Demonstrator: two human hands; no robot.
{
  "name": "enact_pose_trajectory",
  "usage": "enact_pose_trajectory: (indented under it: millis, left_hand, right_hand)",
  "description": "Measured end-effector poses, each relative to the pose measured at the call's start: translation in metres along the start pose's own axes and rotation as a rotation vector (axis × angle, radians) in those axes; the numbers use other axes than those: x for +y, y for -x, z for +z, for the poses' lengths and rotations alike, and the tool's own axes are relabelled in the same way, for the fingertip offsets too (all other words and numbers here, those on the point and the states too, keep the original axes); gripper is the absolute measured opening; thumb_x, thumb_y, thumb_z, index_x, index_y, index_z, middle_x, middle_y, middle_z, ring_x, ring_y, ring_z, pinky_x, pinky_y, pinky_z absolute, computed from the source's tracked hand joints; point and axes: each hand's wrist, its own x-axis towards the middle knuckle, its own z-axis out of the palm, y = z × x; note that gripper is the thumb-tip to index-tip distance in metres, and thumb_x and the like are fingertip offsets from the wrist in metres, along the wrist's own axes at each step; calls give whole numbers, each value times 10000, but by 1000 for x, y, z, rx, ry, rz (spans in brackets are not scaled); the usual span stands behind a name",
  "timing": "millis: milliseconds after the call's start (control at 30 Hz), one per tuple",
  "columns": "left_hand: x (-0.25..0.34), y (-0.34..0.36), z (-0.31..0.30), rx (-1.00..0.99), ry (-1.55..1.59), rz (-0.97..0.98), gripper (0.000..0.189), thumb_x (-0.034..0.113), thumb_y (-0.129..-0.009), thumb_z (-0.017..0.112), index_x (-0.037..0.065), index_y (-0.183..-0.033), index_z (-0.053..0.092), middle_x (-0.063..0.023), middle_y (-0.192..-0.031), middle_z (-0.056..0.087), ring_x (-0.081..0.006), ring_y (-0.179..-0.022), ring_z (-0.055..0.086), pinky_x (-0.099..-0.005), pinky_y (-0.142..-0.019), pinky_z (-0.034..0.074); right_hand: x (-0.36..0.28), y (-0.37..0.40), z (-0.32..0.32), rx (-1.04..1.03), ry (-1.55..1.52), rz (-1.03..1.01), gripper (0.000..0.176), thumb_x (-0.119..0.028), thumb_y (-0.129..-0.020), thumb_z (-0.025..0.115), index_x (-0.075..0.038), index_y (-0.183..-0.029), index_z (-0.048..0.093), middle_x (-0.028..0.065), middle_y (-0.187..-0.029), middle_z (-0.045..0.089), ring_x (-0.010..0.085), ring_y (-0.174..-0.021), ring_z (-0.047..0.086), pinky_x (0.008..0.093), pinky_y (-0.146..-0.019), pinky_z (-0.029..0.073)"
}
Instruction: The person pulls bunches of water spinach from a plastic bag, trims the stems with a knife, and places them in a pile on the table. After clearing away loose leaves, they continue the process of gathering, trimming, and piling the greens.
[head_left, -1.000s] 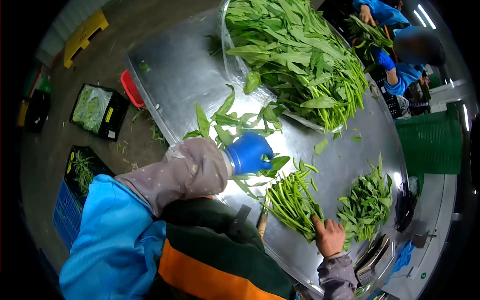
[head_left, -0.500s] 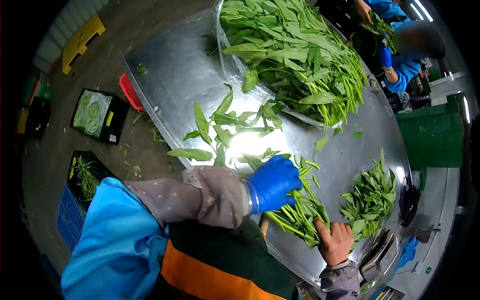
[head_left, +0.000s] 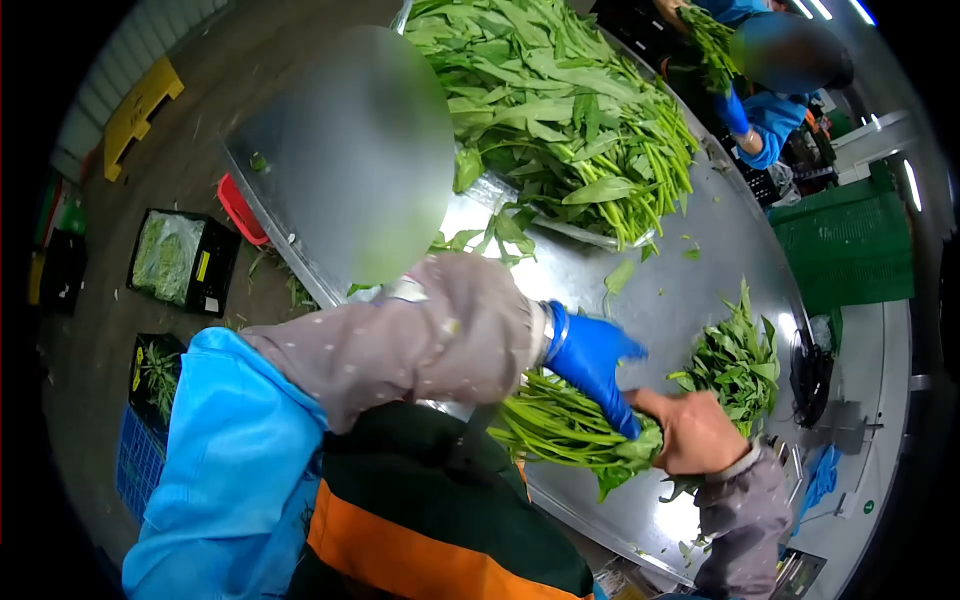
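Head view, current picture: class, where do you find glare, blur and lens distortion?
Head view: glare whitens the metal table beyond the gloved left hand; a smooth, blurred patch hides part of the tabletop at upper left; the co-worker's head is blurred too; the table's far edge bows and the picture's corners go black, as with a very wide lens.

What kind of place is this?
Probably a vegetable packing or sorting area: a large metal table with heaped leafy greens, crates of greens on the floor, and a co-worker handling stems.
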Motion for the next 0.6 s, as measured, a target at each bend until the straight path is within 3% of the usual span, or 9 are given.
enact_pose_trajectory:
  millis: [67,133,267,333,367,400,467,500,600]
  left_hand:
    - [4,-6,6,-448,485,60,781,362,-618,794,46,-1224,417,-130,-1185,492,-245,-1068,495,-356,-922,406]
    - [-7,0,25,-316,897,119,470,228,-725,735,65,-1110,521,-54,-1004,594,-142,-925,542,-278,-828,429]
    - [-22,7,43,-226,1186,-103,367,126,-725,719,63,-1039,538,-41,-877,594,-123,-796,564,-280,-714,462]
    - [-11,19,33,-46,1333,-188,301,111,-727,703,53,-987,561,-54,-823,596,-134,-730,568,-281,-671,463]
    - [-31,13,39,26,1374,-272,235,127,-743,674,51,-945,581,-75,-795,607,-164,-687,579,-295,-643,476]
    - [-45,15,37,47,1526,-363,305,128,-774,622,26,-1055,559,-119,-914,625,-226,-797,615,-369,-735,501]
    - [-76,20,36,25,1815,-308,278,144,-792,595,18,-1039,572,-138,-921,632,-248,-789,627,-386,-726,513]
    - [-75,29,29,177,1765,-277,258,147,-807,570,7,-1024,576,-145,-929,630,-248,-794,629,-382,-735,513]
    - [-96,40,31,278,1833,-205,311,134,-813,545,-27,-1079,546,-163,-974,621,-259,-837,626,-387,-792,501]
  right_hand:
    - [15,-14,-16,-163,-25,-64,521,-150,-588,692,-159,-1070,493,137,-672,596,327,-638,595,397,-588,461]
    - [29,-32,-28,-352,-391,-80,527,-116,-569,703,-113,-1051,489,135,-701,602,298,-687,602,378,-610,460]
    - [32,-77,-36,-407,-231,11,606,-91,-551,738,-67,-1072,430,122,-756,575,244,-738,564,345,-666,450]
    - [28,-87,-38,-163,-150,16,672,-95,-528,749,-68,-1121,435,143,-804,573,302,-792,565,363,-705,449]
    - [24,-87,-35,191,167,-119,684,-159,-499,782,-67,-1103,475,156,-898,599,327,-829,565,382,-757,438]
    - [19,-83,-36,497,335,-202,676,-106,-518,769,-82,-1124,469,157,-979,582,320,-878,558,396,-785,423]
    - [2,-67,-35,833,25,-303,599,-37,-560,739,-70,-1104,489,143,-988,577,310,-893,560,375,-780,433]
    - [3,-57,-17,937,-336,-275,475,0,-608,707,-21,-1045,520,117,-937,576,260,-878,564,315,-769,437]
    - [13,-37,54,1061,-1060,69,179,-16,-721,673,-17,-815,522,13,-741,536,76,-666,493,210,-643,406]
